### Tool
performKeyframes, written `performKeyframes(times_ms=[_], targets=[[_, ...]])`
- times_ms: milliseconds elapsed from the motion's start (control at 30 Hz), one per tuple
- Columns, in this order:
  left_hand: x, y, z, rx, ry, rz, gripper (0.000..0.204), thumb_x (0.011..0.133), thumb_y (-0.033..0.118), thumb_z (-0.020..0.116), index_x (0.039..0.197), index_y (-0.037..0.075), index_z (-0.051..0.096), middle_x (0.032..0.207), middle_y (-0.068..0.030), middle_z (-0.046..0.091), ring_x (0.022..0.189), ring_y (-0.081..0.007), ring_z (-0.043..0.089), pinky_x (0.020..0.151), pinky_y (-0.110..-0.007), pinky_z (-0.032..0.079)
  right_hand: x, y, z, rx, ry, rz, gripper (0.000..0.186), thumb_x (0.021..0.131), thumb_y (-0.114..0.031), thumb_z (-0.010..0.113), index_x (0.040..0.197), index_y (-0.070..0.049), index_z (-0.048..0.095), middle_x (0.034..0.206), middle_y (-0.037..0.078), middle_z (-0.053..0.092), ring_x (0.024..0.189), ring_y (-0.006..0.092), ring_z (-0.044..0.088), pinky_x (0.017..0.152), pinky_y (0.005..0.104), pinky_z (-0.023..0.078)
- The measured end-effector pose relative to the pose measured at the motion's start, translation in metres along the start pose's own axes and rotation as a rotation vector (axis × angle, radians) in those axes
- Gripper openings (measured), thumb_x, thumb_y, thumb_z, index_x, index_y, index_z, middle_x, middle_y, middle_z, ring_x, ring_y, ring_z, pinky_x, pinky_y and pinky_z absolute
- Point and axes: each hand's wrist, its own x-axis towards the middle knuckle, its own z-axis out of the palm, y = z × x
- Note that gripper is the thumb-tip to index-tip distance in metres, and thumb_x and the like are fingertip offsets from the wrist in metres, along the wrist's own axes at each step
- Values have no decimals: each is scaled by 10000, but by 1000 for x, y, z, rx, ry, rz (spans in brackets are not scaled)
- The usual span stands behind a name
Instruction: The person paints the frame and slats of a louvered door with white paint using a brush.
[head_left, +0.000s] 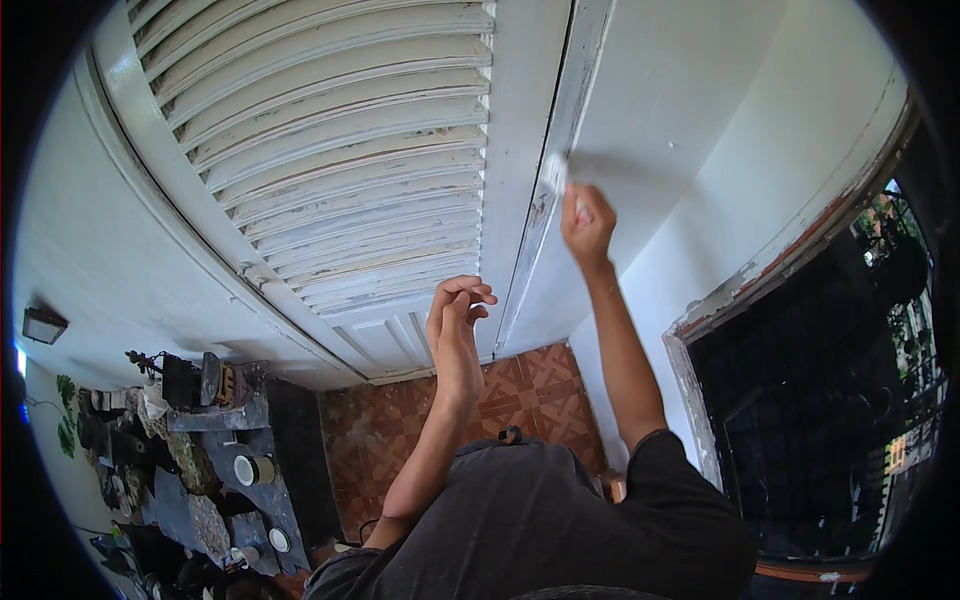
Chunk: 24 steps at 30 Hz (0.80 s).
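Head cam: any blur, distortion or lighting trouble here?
Head view: right hand and the white thing it holds are smeared, likely motion blur; left hand looks sharper. Head view: slats bow, fisheye rim black. Head view: soft shadow on the wall beside the right hand; dark pane shows little detail.

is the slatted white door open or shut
Shut: the door fills its frame, with only a thin dark line between them on the right.

The head view looks down and forward from above the shirt [530, 530] — wide, fisheye, upright. Left hand [457, 322] and right hand [588, 222] show close by; the door [350, 170] faces it beyond them, the floor [535, 385] lies below, and straight edges bow.
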Motion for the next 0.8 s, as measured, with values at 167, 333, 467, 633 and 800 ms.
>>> performKeyframes(times_ms=[167, 333, 467, 633, 800], targets=[[-2, 3, -5, -5, 30, 11, 204, 978, 180, 463, 1062, 78, 618, 988, -39, 619, 935, -128, 572, 855, -297, 387, 119, -9, -3, 4, 235, -126, 48, 873, 9, 672, 862, -28, 643, 704, 112, 576, 598, 265, 561, 555, 328, 448], [-1, 4, -13, -22, 70, 29, 205, 974, 177, 466, 1068, 76, 618, 992, -40, 616, 935, -133, 569, 853, -297, 385, 134, -13, -1, 25, 348, -211, 67, 938, -52, 624, 891, -18, 657, 718, 87, 611, 591, 200, 597, 568, 297, 486], [0, 5, -19, -26, 92, 42, 207, 971, 178, 469, 1073, 76, 618, 994, -39, 617, 937, -136, 569, 857, -301, 380, 49, 1, 11, -41, 166, -177, 72, 905, 0, 634, 840, -4, 603, 708, 127, 560, 604, 291, 562, 565, 363, 454], [0, 1, -20, -13, 113, 29, 210, 969, 181, 468, 1074, 79, 619, 993, -37, 618, 935, -135, 570, 859, -305, 379, -111, -9, -1, -45, -9, 363, 72, 922, -24, 619, 859, 11, 623, 720, 153, 585, 626, 271, 591, 580, 345, 461], [1, -10, -21, 9, 107, -31, 213, 973, 183, 463, 1071, 75, 618, 990, -39, 625, 932, -136, 574, 855, -303, 384, -229, -45, -35, 239, 88, 1215, 236, 1013, -233, 568, 1010, -7, 636, 777, 66, 649, 643, 104, 629, 540, 235, 491]])
